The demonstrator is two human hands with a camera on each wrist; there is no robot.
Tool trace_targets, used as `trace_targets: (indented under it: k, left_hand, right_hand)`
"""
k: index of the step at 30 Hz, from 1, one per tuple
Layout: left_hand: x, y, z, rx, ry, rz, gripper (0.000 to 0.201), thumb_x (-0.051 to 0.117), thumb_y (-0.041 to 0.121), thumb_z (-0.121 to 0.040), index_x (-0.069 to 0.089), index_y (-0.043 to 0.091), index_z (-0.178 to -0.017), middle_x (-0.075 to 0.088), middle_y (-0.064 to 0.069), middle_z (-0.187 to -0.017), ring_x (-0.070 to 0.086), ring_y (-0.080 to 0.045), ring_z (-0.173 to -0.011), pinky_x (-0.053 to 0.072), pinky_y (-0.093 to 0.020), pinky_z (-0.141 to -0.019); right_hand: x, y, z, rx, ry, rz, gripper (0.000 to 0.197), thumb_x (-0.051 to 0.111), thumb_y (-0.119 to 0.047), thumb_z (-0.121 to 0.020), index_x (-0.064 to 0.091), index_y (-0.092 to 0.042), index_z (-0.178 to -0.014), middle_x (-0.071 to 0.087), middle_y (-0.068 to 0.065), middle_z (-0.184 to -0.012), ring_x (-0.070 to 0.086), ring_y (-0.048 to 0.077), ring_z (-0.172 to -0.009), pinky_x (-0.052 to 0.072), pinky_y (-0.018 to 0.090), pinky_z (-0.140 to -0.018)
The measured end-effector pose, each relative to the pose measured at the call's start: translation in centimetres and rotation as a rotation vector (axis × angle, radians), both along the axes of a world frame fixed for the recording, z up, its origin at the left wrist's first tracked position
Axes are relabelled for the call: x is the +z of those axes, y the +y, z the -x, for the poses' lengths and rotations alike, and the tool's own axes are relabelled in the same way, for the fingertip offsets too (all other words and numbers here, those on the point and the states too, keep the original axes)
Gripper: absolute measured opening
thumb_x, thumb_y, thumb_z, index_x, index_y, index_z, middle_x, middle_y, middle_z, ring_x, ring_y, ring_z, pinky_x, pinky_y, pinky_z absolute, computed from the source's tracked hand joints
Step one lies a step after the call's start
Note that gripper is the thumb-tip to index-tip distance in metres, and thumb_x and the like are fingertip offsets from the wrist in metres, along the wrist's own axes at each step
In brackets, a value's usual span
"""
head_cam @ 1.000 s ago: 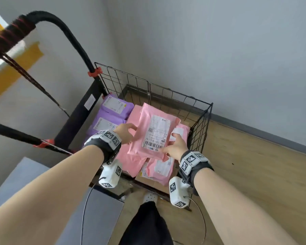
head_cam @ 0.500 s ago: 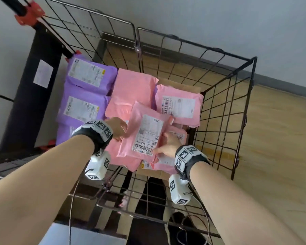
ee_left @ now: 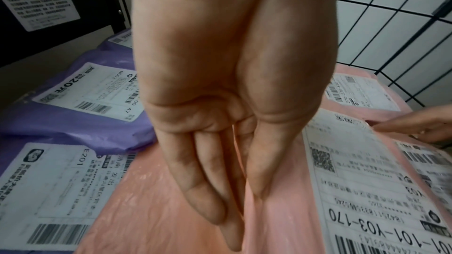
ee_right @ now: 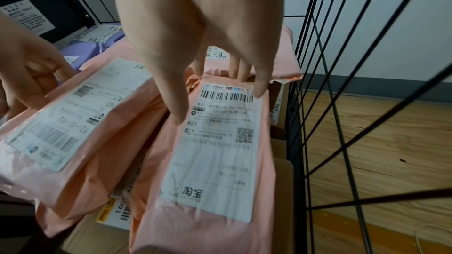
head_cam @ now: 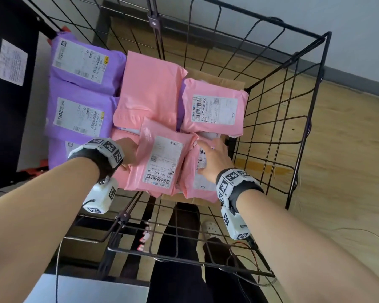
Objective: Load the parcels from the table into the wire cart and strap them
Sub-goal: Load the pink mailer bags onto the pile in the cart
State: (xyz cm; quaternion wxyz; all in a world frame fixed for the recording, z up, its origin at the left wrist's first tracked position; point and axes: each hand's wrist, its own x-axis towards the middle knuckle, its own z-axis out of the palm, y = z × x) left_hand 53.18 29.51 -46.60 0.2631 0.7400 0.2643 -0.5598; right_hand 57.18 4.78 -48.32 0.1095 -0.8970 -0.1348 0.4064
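The black wire cart (head_cam: 308, 119) holds several pink and purple mailer parcels. My left hand (head_cam: 129, 154) pinches the left edge of a pink parcel (head_cam: 162, 162) labelled 101-101-Y03-170, thumb on top and fingers (ee_left: 210, 190) below. This parcel (ee_right: 73, 123) lies tilted on the pile near the cart's front. My right hand (head_cam: 208, 154) is off it. The right hand's straight fingers (ee_right: 259, 88) rest on the far end of a second pink parcel (ee_right: 215, 161) at the front right, with the thumb on that parcel's label.
Two purple parcels (head_cam: 83, 60) (head_cam: 79, 114) lie at the cart's left, with pink ones (head_cam: 149, 90) (head_cam: 214, 110) behind. A cardboard box (head_cam: 225, 80) lies under the pile. A black upright (head_cam: 7, 106) stands on the left. A grey table corner (head_cam: 85, 291) shows in front, wooden floor at right.
The labelled pink parcel has come down onto the pile inside the cart. My right hand has let go of its right edge and moved onto the neighbouring pink parcel. The view has closed in.
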Motion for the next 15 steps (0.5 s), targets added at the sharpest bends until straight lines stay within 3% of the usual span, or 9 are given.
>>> trace_targets:
  k: [3, 6, 8, 11, 13, 15]
  left_hand:
    - [-0.3, -1.2, -0.2, -0.009, -0.006, 0.015, 0.048, 0.058, -0.007, -0.085, 0.047, -0.003, -0.132, 0.06, -0.021, -0.12, 0.07, -0.029, -0.084, 0.057, -0.026, -0.06]
    - [-0.9, -2.6, -0.4, -0.006, -0.007, 0.035, 0.052, 0.059, -0.005, -0.085, 0.043, 0.0, -0.135, 0.059, -0.02, -0.122, 0.07, -0.028, -0.086, 0.058, -0.031, -0.068]
    - [-1.0, -3.3, -0.4, -0.041, 0.002, 0.005, 0.047, 0.06, 0.001, -0.087, 0.045, -0.001, -0.131, 0.061, -0.02, -0.118, 0.07, -0.028, -0.09, 0.058, -0.035, -0.074]
    - [-0.4, -3.5, -0.5, -0.137, 0.035, -0.046, 0.037, 0.064, 0.013, -0.088, 0.054, -0.004, -0.119, 0.066, -0.016, -0.112, 0.067, -0.027, -0.097, 0.052, -0.026, -0.064]
    - [0.6, -3.4, -0.8, -0.206, 0.015, -0.085, 0.037, 0.063, 0.018, -0.088, 0.057, -0.003, -0.118, 0.065, -0.014, -0.117, 0.064, -0.026, -0.105, 0.047, -0.024, -0.063]
    - [1.9, -3.1, -0.9, -0.197, -0.063, -0.13, 0.046, 0.062, 0.021, -0.09, 0.05, -0.001, -0.129, 0.058, -0.015, -0.128, 0.058, -0.028, -0.115, 0.05, -0.033, -0.08]
  right_hand:
    - [-0.1, -0.2, 0.2, -0.05, 0.069, 0.048, 0.083, 0.078, -0.019, -0.074, 0.031, -0.038, -0.141, 0.006, 0.008, -0.153, 0.006, 0.033, -0.143, 0.041, 0.048, -0.103]
    - [-0.1, -0.6, 0.3, -0.112, 0.105, 0.06, 0.088, 0.078, -0.018, -0.075, 0.026, -0.037, -0.145, 0.0, 0.01, -0.156, 0.002, 0.033, -0.145, 0.028, 0.049, -0.111]
    - [-0.2, -0.9, 0.4, -0.122, 0.126, 0.064, 0.09, 0.078, -0.017, -0.076, 0.024, -0.037, -0.145, -0.002, 0.01, -0.157, 0.001, 0.034, -0.145, 0.026, 0.049, -0.112]
    - [0.1, -0.9, 0.4, -0.108, 0.13, 0.069, 0.09, 0.078, -0.018, -0.076, 0.024, -0.038, -0.145, -0.003, 0.01, -0.157, 0.002, 0.033, -0.146, 0.027, 0.05, -0.112]
    - [0.6, -0.8, 0.2, -0.102, 0.119, 0.063, 0.092, 0.077, -0.017, -0.076, 0.02, -0.038, -0.147, 0.001, 0.011, -0.157, 0.008, 0.033, -0.145, 0.03, 0.048, -0.11]
    - [1.6, -0.5, -0.1, -0.08, 0.102, 0.046, 0.093, 0.076, -0.018, -0.077, 0.019, -0.036, -0.148, 0.011, 0.012, -0.155, 0.019, 0.033, -0.142, 0.035, 0.043, -0.107]
